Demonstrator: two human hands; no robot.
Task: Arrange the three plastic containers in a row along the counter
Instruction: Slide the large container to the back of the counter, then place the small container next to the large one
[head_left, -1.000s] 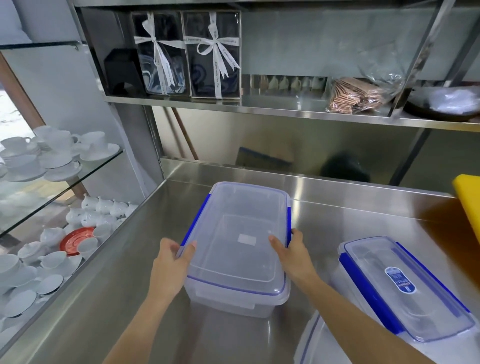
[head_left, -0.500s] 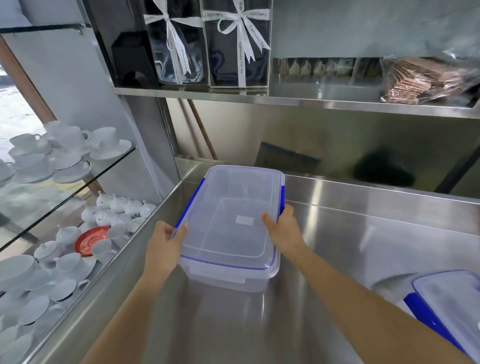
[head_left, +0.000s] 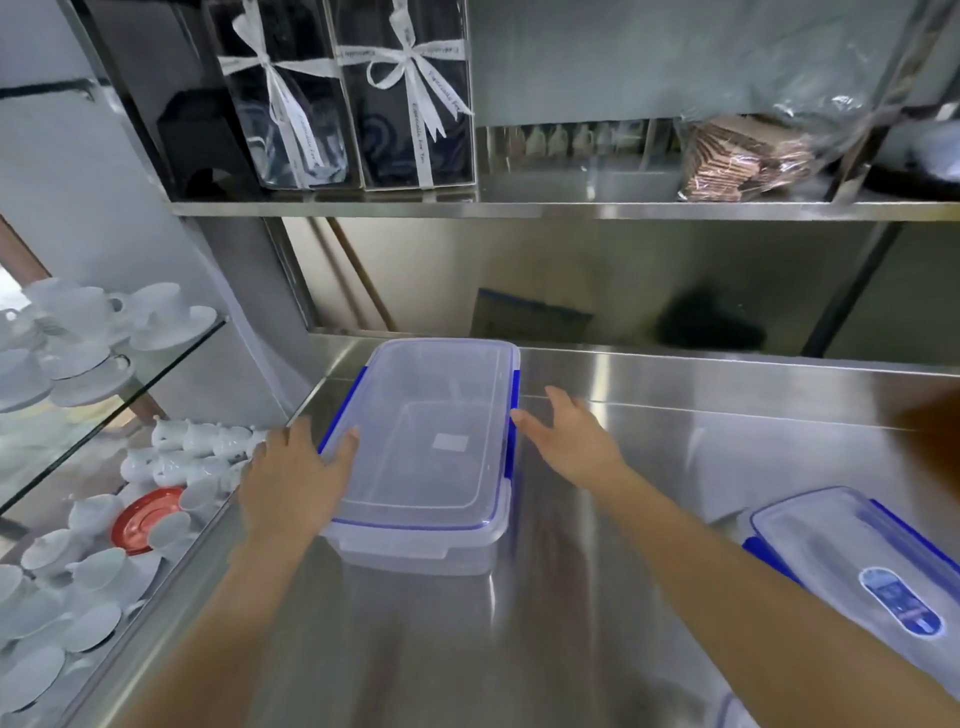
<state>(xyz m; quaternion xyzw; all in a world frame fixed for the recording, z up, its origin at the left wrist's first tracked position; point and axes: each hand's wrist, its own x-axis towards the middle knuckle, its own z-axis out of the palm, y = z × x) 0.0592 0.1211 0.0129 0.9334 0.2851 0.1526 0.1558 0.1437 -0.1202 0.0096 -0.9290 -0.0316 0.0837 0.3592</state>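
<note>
My left hand (head_left: 296, 483) lies flat against the near left edge of the clear container (head_left: 431, 447), thumb over the lid rim, fingers spread rather than clamped. My right hand (head_left: 571, 441) is open too, fingertips just at the blue clip on the container's right side, palm clear of it. The container sits on the steel counter (head_left: 649, 441) in its far left corner, long axis running away from me toward the back wall. The second container (head_left: 857, 561) lies low and to my right, well apart from the first, its long axis skewed to it. My right hand is the nearer one, so I judge the next reach goes right and back toward me. I cannot see a third container plainly.
</note>
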